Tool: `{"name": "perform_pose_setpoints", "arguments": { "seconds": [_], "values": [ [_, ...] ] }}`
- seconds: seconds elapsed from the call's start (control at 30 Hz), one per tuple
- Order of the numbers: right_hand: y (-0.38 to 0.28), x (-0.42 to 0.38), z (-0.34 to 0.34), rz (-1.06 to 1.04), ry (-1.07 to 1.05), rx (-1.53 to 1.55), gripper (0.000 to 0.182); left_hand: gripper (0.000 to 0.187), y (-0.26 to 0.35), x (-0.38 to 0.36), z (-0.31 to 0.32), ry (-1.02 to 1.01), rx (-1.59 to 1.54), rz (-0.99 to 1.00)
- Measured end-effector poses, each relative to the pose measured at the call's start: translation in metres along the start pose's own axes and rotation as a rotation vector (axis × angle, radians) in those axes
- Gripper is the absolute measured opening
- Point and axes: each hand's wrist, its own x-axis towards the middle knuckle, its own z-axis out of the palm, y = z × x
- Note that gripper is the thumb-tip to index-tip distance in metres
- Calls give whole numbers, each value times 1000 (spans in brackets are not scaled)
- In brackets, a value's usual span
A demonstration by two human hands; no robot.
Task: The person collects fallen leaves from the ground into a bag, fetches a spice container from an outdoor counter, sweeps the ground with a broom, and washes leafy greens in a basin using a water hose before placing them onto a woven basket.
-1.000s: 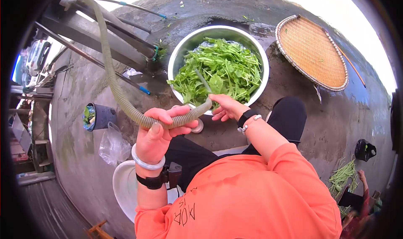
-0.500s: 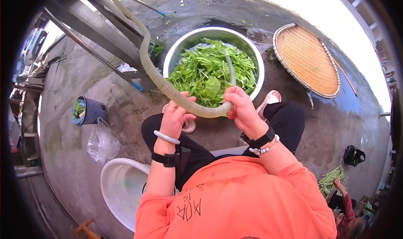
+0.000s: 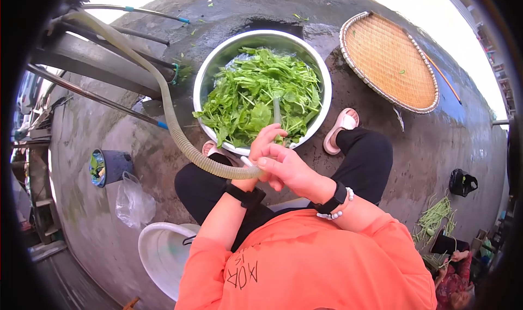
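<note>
A ribbed beige hose (image 3: 182,149) hangs down from the upper left and bends up between my hands. Its narrower, smooth end (image 3: 277,109) points into the leafy greens (image 3: 261,89), which are heaped in a wide metal basin (image 3: 199,87). My left hand (image 3: 266,144) is closed around the narrower part, close to the basin's near rim. Just below it, my right hand (image 3: 291,172) pinches the ribbed part at the bend, thumb on the hose. The hands overlap, so part of the hose is hidden.
A round woven tray (image 3: 387,62) lies at the right. To the left are a dark bucket (image 3: 117,166), a plastic bag (image 3: 134,201) and metal bars (image 3: 103,95). A white tub (image 3: 163,255) stands beside me. Another person (image 3: 457,277) handles long green beans (image 3: 434,218) at lower right.
My hands have drawn closer together and now overlap. The left hand has shifted right, from the ribbed part to the narrower end; the right hand has moved down and left along with the hose's bend.
</note>
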Motion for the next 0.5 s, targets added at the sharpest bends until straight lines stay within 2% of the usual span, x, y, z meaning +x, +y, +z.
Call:
{"name": "perform_pose_setpoints", "arguments": {
  "seconds": [0.03, 0.07, 0.1, 0.17, 0.3, 0.37, 0.4, 0.5],
  "values": [
    [-3, 2, -6, 6, 5, 4, 31, 47, 1, 1, -5, -21, -32, 100],
    [-7, 6, -13, -28, 30, -65, 33, 47, 7, -2, -4, 56, -393, -261],
    [-11, 11, -21, -61, 55, -136, 36, 45, 9, -2, -11, 60, -243, -259],
    [-15, 34, -56, -52, 143, -214, 37, 40, 33, 14, -32, 30, -195, -250],
    [-6, 79, -131, 223, 402, -289, 42, 27, 26, 35, -74, -88, -581, -536],
    [4, 100, -164, 359, 458, -266, 59, 17, 0, 42, -86, -111, -602, -455],
    [8, 109, -176, 396, 502, -229, 65, 11, -9, 45, -90, -111, -530, -483],
    [34, 148, -200, 511, 621, -126, 82, 10, -26, 57, -98, -86, -599, -500]
  ]
}}
